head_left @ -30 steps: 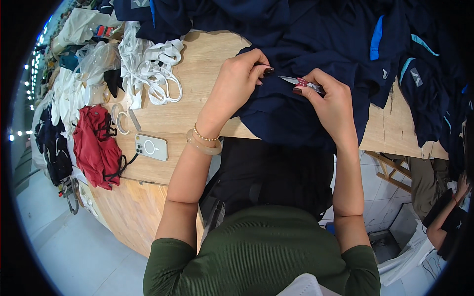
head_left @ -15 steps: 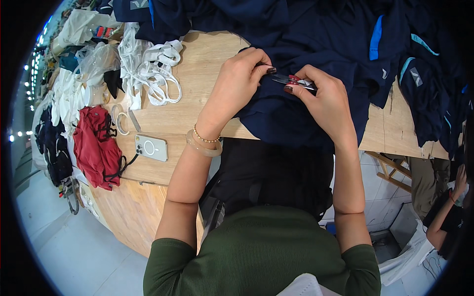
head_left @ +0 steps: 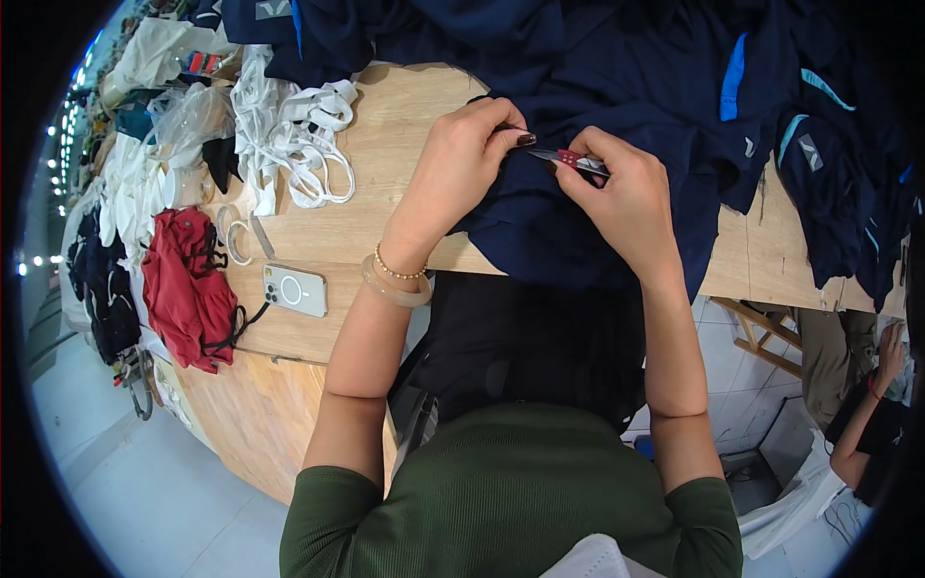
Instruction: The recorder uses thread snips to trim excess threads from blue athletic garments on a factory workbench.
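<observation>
Navy blue garment fabric (head_left: 554,231) lies bunched over the table's near edge, under both my hands. With thumb and forefinger, my left hand (head_left: 469,144) pinches a bit of this fabric; the exact spot is hidden behind the fingertips. Small thread snips (head_left: 574,161) with a red part and pointed metal blades are in the grip of my right hand (head_left: 631,188). Their tips point left and lie just beside my left fingertips, above the cloth.
White straps (head_left: 313,144), a phone (head_left: 297,290), a roll of tape (head_left: 238,241) and a red cloth bag (head_left: 188,289) lie to the left on the wooden table (head_left: 405,116). More navy garments (head_left: 829,193) are piled right and far. Another person's arm (head_left: 872,414) shows at lower right.
My right hand has shifted slightly left with the snips, and the blades look closer together. My left hand stays nearly in place, pinching the fabric.
</observation>
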`<control>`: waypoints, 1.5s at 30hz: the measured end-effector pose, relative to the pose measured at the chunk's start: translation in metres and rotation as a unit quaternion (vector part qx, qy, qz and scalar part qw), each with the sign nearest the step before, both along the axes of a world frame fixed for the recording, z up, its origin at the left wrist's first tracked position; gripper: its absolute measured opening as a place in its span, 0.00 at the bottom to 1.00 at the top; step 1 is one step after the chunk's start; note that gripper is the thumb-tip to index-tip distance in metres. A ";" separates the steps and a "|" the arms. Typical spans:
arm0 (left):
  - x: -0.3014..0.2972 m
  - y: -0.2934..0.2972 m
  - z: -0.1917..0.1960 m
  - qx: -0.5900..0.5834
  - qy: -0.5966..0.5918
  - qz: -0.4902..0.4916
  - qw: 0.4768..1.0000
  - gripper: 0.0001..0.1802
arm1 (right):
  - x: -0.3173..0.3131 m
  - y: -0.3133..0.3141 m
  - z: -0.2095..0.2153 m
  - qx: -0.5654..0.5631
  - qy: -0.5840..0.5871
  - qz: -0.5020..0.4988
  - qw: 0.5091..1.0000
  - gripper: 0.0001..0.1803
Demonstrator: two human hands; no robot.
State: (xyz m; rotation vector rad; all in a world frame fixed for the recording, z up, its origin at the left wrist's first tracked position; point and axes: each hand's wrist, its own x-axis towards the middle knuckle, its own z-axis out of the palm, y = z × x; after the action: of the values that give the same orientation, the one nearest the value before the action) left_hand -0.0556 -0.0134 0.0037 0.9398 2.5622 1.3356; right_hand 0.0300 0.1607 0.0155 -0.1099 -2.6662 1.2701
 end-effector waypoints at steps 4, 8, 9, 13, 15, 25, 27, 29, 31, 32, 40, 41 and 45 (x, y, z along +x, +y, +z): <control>0.000 0.000 0.000 0.000 -0.011 0.003 1.000 0.03 | 0.001 0.001 0.001 -0.015 -0.014 -0.003 1.000 0.10; 0.001 0.001 0.003 0.001 -0.010 0.001 1.000 0.04 | 0.000 0.000 0.001 -0.005 -0.015 0.001 1.000 0.10; 0.001 0.001 0.005 0.001 -0.010 0.001 1.000 0.04 | -0.001 -0.001 0.002 -0.003 -0.011 0.000 1.000 0.10; 0.002 0.002 0.008 -0.021 0.020 0.003 1.000 0.03 | -0.003 -0.003 -0.003 0.003 0.022 0.005 1.000 0.10; 0.001 0.002 0.009 -0.022 0.039 0.005 0.999 0.03 | -0.003 -0.002 -0.003 -0.001 0.022 0.003 1.000 0.10; 0.003 -0.024 0.006 0.122 0.000 0.245 0.962 0.09 | 0.005 0.014 0.001 -0.111 -0.019 -0.071 0.991 0.10; 0.031 -0.022 0.020 0.207 -0.135 0.248 0.937 0.09 | 0.010 0.019 -0.002 -0.119 -0.025 -0.078 0.990 0.08; 0.071 -0.027 0.020 0.275 -0.352 0.196 0.873 0.10 | 0.012 0.019 -0.001 -0.134 -0.023 -0.081 0.987 0.08; 0.096 -0.026 0.024 0.275 -0.589 0.168 0.741 0.11 | 0.009 0.015 -0.001 -0.143 -0.020 -0.068 0.987 0.08; 0.099 -0.022 0.023 0.326 -0.646 0.143 0.676 0.10 | 0.008 0.014 -0.001 -0.149 -0.018 -0.064 0.987 0.08; 0.082 -0.005 -0.014 0.481 -0.646 0.195 0.560 0.09 | 0.015 0.007 0.007 -0.146 -0.010 -0.029 0.989 0.14; 0.085 -0.002 -0.011 0.481 -0.639 0.174 0.575 0.10 | 0.016 0.004 0.007 -0.151 0.027 -0.015 0.988 0.16; 0.095 0.004 -0.004 0.498 -0.614 0.141 0.596 0.05 | 0.011 -0.016 -0.007 -0.136 0.133 0.026 0.981 0.17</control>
State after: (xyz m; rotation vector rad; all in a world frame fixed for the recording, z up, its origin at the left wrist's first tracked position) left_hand 0.0398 -0.0097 -0.0004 -0.4664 0.7723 2.2939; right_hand 0.0409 0.1447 0.0086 0.0878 -2.2771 1.5407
